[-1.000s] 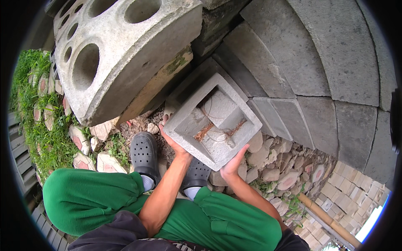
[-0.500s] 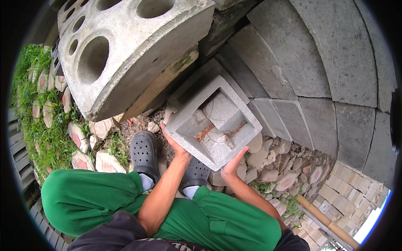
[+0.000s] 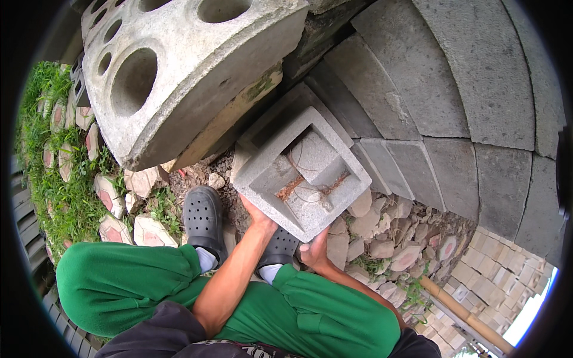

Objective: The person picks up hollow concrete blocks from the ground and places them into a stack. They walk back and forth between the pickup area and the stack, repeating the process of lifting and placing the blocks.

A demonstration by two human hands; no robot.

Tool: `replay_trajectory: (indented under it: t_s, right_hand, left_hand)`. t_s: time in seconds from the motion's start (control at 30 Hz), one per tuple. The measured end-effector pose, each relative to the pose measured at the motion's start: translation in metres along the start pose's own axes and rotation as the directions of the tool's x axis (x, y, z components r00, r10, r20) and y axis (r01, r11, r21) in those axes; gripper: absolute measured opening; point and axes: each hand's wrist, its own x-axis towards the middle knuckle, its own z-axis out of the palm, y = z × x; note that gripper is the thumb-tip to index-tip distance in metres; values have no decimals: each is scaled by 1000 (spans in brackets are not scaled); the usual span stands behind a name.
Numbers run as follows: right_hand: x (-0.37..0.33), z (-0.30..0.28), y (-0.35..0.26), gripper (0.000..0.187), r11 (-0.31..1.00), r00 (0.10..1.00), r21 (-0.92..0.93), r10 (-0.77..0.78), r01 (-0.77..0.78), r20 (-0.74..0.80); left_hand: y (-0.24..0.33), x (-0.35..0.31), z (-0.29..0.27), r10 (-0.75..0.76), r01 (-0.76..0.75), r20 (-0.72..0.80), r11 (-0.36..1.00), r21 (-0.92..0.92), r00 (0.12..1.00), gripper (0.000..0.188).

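A square, hollow grey concrete block (image 3: 316,224) sits tilted in front of me, its open side facing up. Inside are reddish-brown crumbs and a thin, wiry strand. My left hand (image 3: 258,212) grips the block's left lower side, with its fingers mostly hidden beneath. Under the near corner is my right hand (image 3: 316,249), closed against the block, its thumb showing and the other fingers partly out of sight. Behind the held block, another grey concrete piece (image 3: 331,110) is partly covered by it.
A large concrete slab with round holes (image 3: 173,77) rises at the upper left. Grey concrete blocks (image 3: 447,173) are stacked on the right. Broken paving stones (image 3: 382,238) and grass (image 3: 59,173) surround my grey clogs (image 3: 203,218). A bamboo pole (image 3: 465,313) lies at lower right.
My right hand has slid left and toward me, from the block's right lower side to its near corner. The block and left hand have barely shifted.
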Motion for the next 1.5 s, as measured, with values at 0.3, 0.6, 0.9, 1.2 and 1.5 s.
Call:
replay_trajectory:
  t_s: [0.3, 0.6, 0.9, 1.2, 1.5]
  right_hand:
    - [0, 11, 24, 41, 965, 994, -238, -108, 113, 35]
    - [40, -8, -3, 65, 1000, 1000, 4, 13, -13, 20]
    - [56, -16, -26, 56, 999, 997, 11, -31, 32, -68]
    - [72, -6, -41, 67, 996, 999, -90, -15, 10, -47]
    - [80, -13, -37, 71, 994, 997, -78, -73, 70, -34]
  left_hand:
    - [1, 2, 19, -19, 19, -5, 999, -46, 1000, 83]
    - [9, 4, 79, 13, -8, -112, 999, 50, 994, 90]
    - [6, 7, 82, 15, -17, -87, 999, -27, 996, 77]
    - [21, 33, 90, 75, -77, 55, 996, 35, 996, 66]
    - [24, 24, 106, 112, -97, -68, 978, 185, 991, 69]
